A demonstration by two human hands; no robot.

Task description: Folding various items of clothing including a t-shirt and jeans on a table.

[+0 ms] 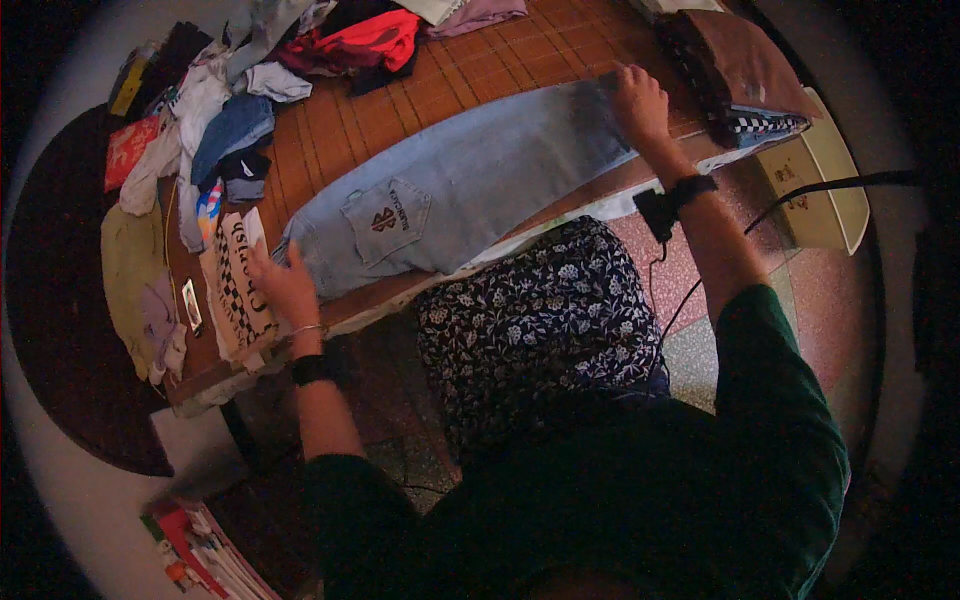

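Observation:
A folded pair of light blue-grey jeans (480, 175) lies lengthwise across the front of the table, its back pocket facing up near the left end. My left hand (285, 287) is at the waistband, thumb and fingers around the edge of the cloth. At the far right end, my right hand (642, 105) grips the leg hem with its fingers curled over it. Beside my left hand lies a beige printed garment (235, 290) with a black checked pattern, partly covered by that hand.
A heap of mixed clothes (225, 130) spreads over the table's left and back. A red garment (360, 45) sits at the back. Folded brown clothing (750, 60) is stacked at the right, near a cream plastic chair (835, 170). A black cable (830, 185) runs at the right.

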